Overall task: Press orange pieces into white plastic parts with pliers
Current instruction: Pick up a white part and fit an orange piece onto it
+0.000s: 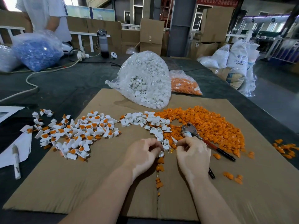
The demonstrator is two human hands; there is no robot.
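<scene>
A white woven plastic sack (237, 57), standing on the floor off to the right, carries dark print reading "ABS RESIN", with a small emblem above it. A red banner (216, 0) high on the far wall bears light characters, too blurred to read from here.

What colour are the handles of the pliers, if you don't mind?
The pliers have red handles with black tips, seen in the head view.

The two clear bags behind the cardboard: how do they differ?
The bag of white parts is bulging and tall; the bag of orange pieces is smaller, flatter and partly hidden behind it. One holds white parts, the other orange. Both are clear plastic, lying on the dark table.
</scene>
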